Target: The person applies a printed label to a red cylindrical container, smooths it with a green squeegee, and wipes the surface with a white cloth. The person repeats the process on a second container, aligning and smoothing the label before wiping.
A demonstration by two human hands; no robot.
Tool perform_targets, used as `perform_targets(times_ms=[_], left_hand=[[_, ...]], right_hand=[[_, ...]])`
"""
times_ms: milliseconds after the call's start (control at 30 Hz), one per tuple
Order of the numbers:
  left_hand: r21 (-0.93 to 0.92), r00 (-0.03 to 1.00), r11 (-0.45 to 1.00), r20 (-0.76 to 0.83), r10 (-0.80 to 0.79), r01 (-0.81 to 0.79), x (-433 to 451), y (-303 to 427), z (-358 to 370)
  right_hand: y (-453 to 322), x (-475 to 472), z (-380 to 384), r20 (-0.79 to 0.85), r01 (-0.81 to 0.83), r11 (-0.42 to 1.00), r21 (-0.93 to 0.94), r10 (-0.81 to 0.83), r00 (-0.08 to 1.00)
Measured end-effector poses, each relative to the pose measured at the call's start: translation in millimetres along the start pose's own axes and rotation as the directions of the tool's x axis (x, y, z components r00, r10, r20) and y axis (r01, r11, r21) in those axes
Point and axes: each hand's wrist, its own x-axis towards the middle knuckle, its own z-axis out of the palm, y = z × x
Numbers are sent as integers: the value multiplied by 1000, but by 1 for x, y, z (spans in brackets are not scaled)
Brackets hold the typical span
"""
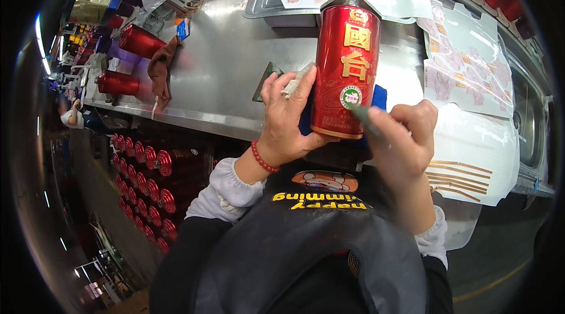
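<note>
A glossy red bottle (326, 62) with raised gold characters and a dark faceted bottom or cap end lies before me on a blue pad (379, 98). My left hand (289, 115) steadies it, with the thumb under its near end and the fingers along its left side. A crumpled whitish cloth (290, 88) is tucked between those fingers. My right hand (406, 137) pinches a small dark green scraper (367, 120), blurred by motion. Its tip is at the lower edge of a round green-and-white sticker (351, 97); whether it touches cannot be told.
Decal sheets lie on a metal tray (254, 3) and on a white board (468, 67) to the right. Gold strips (461, 177) rest on white backing. Red bottles (117, 82) and a brown cloth (162, 67) are at left. Several red bottles (164, 163) stand racked below the bench.
</note>
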Motion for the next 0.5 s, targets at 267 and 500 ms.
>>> perform_targets(times_ms=[267,500], left_hand=[[0,999,1000,26,-27,27,0,1,0],[86,1000,996,24,-7,5,11,11,-14]], right_hand=[[-4,-5,-4,43,42,986,159,-49,998],[-10,-13,-9,262,-706,374,601,742,617]])
